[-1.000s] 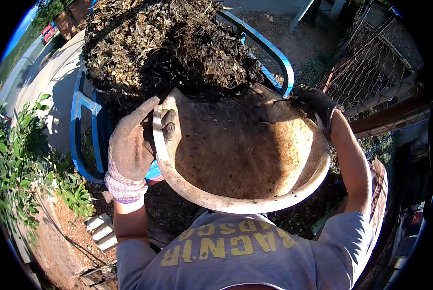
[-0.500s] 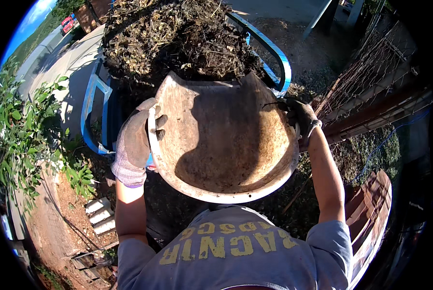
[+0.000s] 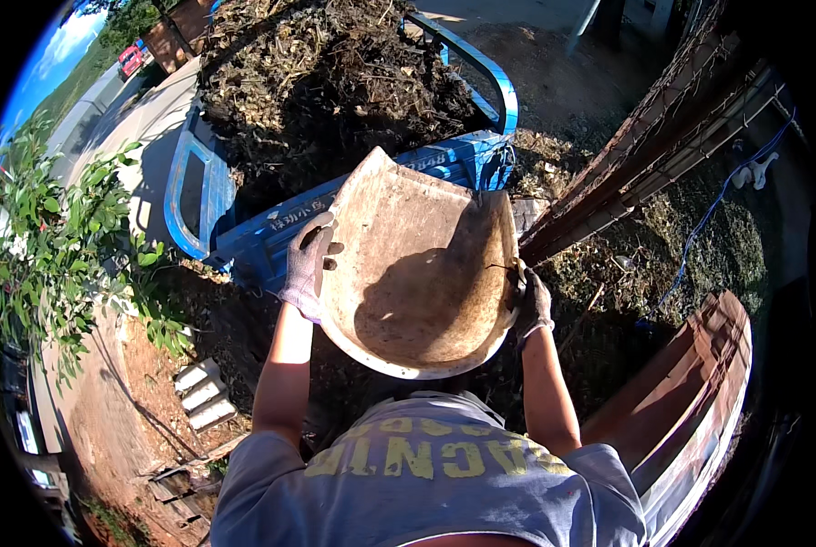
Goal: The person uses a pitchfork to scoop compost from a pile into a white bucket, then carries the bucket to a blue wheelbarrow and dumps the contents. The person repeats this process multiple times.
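Observation:
A large, dirty off-white scoop (image 3: 417, 246), like a basin with one side cut away, is held up in front of my body. Its straight open edge faces away from me and its rounded rim is toward my chest. My left hand (image 3: 308, 260), in a grey work glove, is closed round the left rim. On the opposite rim my right hand (image 3: 533, 301) is closed, wearing a dark, dirty glove; part of its grip is hidden by the rim. Only stains and shadow show inside the scoop. Beyond it, dark compost-like plant matter (image 3: 335, 82) fills a blue cart bed (image 3: 271, 228).
Blue side rails (image 3: 508, 91) rise from the cart. Rusty fencing (image 3: 599, 201) leans in at the right, with a blue cord (image 3: 723, 187) past it. Corrugated sheet metal (image 3: 681, 401) stands near right. Leafy branches (image 3: 71, 237) and hollow blocks (image 3: 206, 394) are at the left.
The scoop has come nearer my body and turned slightly, both hands staying on its rim. The cart's blue tailgate, hidden before, now shows beyond it.

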`<state>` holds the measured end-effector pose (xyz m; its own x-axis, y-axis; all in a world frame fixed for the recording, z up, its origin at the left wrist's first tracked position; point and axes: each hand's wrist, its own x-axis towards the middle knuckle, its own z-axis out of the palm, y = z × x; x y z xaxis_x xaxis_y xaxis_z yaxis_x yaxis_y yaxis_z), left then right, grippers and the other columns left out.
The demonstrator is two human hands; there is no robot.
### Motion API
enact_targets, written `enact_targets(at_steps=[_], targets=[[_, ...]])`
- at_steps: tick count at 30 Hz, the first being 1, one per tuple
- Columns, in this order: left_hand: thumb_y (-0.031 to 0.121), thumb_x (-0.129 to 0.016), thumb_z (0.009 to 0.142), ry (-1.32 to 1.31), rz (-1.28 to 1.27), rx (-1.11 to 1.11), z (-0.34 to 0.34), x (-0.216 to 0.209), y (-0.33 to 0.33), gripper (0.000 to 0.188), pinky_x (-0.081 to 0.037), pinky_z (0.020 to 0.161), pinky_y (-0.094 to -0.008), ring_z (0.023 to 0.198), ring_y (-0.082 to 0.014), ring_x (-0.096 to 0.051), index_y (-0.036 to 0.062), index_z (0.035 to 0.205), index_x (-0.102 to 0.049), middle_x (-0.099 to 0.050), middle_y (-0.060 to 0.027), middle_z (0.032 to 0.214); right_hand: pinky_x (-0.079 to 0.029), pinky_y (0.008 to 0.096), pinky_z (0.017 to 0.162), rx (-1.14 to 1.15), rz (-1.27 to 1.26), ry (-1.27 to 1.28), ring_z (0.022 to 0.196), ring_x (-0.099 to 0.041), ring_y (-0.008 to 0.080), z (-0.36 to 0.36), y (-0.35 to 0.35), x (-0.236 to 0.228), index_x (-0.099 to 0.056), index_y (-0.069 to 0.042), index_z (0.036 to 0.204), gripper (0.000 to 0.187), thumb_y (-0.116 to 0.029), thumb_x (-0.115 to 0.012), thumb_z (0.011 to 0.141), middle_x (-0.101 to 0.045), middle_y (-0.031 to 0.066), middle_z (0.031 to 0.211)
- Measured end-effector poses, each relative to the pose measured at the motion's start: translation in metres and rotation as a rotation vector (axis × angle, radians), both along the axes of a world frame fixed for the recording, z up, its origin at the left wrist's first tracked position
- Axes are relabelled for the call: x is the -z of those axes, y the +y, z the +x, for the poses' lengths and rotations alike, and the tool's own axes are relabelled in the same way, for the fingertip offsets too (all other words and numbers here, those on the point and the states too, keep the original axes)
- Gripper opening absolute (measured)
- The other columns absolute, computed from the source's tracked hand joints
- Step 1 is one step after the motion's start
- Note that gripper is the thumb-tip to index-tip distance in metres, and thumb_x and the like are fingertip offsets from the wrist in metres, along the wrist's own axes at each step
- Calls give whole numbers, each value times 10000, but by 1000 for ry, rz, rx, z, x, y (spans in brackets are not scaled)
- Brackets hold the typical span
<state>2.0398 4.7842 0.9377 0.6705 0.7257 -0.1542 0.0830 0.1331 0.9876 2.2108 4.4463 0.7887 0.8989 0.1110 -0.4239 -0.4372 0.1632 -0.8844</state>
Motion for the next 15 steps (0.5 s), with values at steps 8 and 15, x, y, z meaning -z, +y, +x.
enact_targets(at_steps=[8,15], targets=[[187,-611,901,136,-266,330,51,130,17,254,-498,671,-291,852,-194,-657,85,1133,-633,-654,-68,1060,-378,267,411,109,626,521,418,-463,103,-86,-76,52,-595,-118,827,191,-280,-563,924,-531,-28,574],[242,-602,897,330,-642,464,18,284,-17,208,-512,703,-336,832,-222,-631,93,1039,-633,-651,-83,973,-410,267,457,649,378,632,475,-488,122,-211,-105,120,-571,-120,857,199,-279,-486,941,-557,-23,635]])
